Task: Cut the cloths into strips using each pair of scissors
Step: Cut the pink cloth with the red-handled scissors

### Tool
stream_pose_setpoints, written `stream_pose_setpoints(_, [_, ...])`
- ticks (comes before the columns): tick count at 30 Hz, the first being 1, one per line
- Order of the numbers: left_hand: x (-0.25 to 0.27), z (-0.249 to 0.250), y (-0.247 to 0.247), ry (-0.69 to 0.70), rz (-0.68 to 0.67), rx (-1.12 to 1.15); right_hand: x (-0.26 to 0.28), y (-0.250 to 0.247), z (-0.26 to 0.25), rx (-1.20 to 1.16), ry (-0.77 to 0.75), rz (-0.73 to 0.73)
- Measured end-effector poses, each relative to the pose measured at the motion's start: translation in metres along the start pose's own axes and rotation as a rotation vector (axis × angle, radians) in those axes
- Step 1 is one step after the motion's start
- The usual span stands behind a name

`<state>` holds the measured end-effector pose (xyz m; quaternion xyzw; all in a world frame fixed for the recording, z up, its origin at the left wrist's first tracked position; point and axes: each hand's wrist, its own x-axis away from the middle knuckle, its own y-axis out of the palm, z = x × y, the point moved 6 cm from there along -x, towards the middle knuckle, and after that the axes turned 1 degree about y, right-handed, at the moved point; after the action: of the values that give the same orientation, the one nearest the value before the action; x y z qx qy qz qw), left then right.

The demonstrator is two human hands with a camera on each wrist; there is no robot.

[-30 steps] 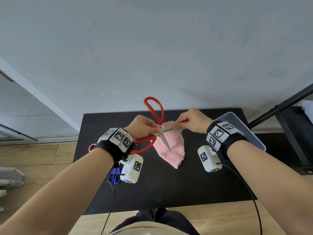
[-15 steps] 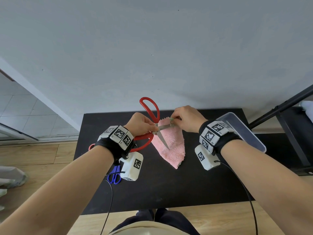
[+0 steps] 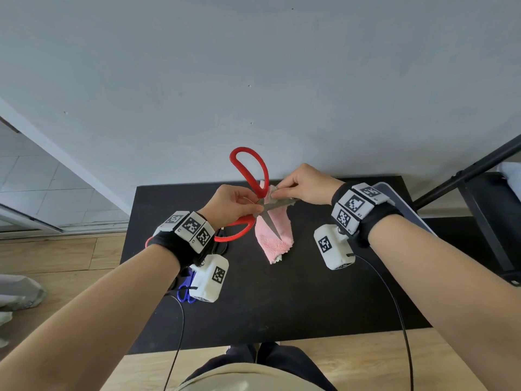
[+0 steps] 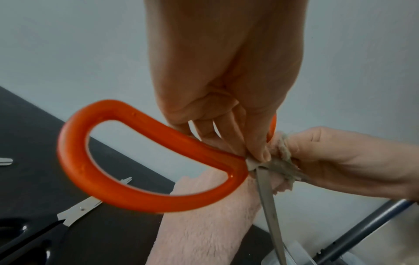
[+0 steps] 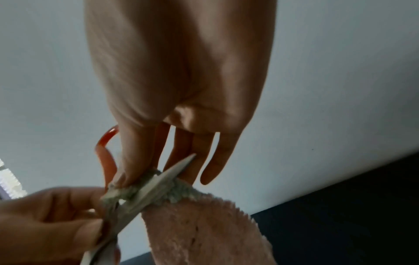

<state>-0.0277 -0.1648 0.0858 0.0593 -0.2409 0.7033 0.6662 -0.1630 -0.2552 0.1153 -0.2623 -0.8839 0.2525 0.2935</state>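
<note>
Large red-handled scissors are held above the black table with their blades spread wide. My left hand grips them near the pivot; in the left wrist view its fingers curl round the orange-red handle. My right hand pinches the top edge of the pink cloth, which hangs down to the table. One blade lies across the cloth's grey hem right beside my right thumb. The other blade points down in front of the cloth.
On the black table, blue-handled scissors and black-handled scissors lie at the left under my left wrist. A clear plastic lid sits at the right edge, beside a black stand pole. A grey wall is close behind.
Both hands have moved slightly up and left with the scissors and cloth. The cloth's lower end has lifted and now hangs narrower. The blades stay spread.
</note>
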Motion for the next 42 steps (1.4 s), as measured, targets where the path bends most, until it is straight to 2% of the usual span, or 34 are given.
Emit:
stream_pose_setpoints(5, [-0.003,0.007,0.001,0.03,-0.023,-0.106,-0.003,0.009,-0.008,0.025,0.0,-0.094])
stream_pose_setpoints(10, [-0.007,0.008,-0.006,0.02,0.009,-0.148,-0.005,0.007,-0.006,0.027,-0.009,-0.081])
stream_pose_setpoints(16, [-0.007,0.01,-0.007,0.031,0.008,-0.16,-0.009,0.012,0.0,0.009,0.079,-0.083])
stream_pose_setpoints(19, [-0.007,0.011,-0.005,0.034,-0.003,-0.156,-0.008,0.012,-0.004,-0.002,0.04,-0.101])
stream_pose_setpoints(26, [-0.012,0.011,-0.007,0.039,0.043,-0.14,-0.014,0.015,-0.009,0.031,0.01,-0.026])
stream_pose_setpoints(42, [-0.016,0.004,-0.008,0.016,0.04,-0.147,-0.014,0.015,-0.005,0.041,-0.004,0.049])
